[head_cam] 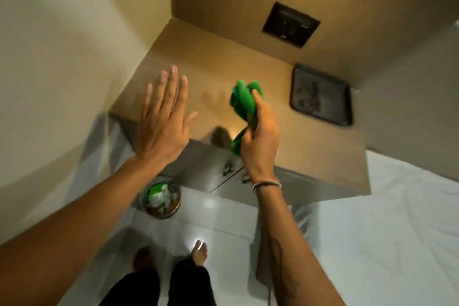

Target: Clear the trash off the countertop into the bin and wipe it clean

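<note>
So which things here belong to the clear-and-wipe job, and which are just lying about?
Job:
green cloth, bunched in the right hand
countertop
bin on the floor, holding trash
left hand, open, empty

Lying about:
dark tray on the countertop
wall socket panel
bed sheet

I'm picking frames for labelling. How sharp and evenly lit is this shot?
Head view: motion blur softens the left hand, the green cloth in the right hand, and the tray; wide-angle bending skews the walls; a glare spot marks the floor by the foot; the bin is dim.
</note>
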### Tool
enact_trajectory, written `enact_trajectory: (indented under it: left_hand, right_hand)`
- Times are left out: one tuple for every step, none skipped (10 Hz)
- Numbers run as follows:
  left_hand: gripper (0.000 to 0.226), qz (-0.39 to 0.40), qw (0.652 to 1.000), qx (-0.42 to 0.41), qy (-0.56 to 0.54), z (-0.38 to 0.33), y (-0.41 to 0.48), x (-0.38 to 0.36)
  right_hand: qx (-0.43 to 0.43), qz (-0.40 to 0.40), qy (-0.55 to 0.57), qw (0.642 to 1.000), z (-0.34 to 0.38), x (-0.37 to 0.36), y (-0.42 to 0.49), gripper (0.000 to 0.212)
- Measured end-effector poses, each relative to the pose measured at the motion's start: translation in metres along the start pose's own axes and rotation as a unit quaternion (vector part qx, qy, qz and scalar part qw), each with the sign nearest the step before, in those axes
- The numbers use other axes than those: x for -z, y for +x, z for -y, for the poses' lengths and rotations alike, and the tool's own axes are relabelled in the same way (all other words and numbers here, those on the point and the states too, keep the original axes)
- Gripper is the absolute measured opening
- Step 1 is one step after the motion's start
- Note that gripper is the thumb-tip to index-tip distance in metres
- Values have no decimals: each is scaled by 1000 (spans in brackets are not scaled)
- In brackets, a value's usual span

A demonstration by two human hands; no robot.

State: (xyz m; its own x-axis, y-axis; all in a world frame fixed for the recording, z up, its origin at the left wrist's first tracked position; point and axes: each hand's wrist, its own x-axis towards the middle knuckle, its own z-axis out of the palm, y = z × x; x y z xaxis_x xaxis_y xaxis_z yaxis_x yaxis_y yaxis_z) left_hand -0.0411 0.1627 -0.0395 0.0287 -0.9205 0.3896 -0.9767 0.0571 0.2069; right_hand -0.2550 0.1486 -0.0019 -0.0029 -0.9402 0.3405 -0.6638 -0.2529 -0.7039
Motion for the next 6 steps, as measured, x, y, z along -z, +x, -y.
enact_trajectory:
  left_hand:
    - [79, 21, 1000, -22, 3, -27, 40, -13]
    - [80, 64, 997, -37, 14, -57, 78, -49]
    - [82, 87, 995, -30, 23, -67, 88, -74]
    - [83, 121, 992, -25, 16, -78, 99, -101]
    - [83, 136, 990, -28, 13, -80, 97, -108]
    - [85, 138, 990, -24, 13, -77, 95, -111]
  right_hand:
    - [-46, -48, -59, 996, -39, 31, 63, 78]
    - [-119, -66, -163, 977, -112, 59, 146, 76]
    - [-150, -38, -196, 968, -155, 58, 179, 80]
    - [-196, 69, -238, 949, -197, 42, 207, 68]
    - [-207, 133, -298, 922, -205, 35, 213, 68]
    - [-202, 136, -312, 918, -202, 35, 221, 72]
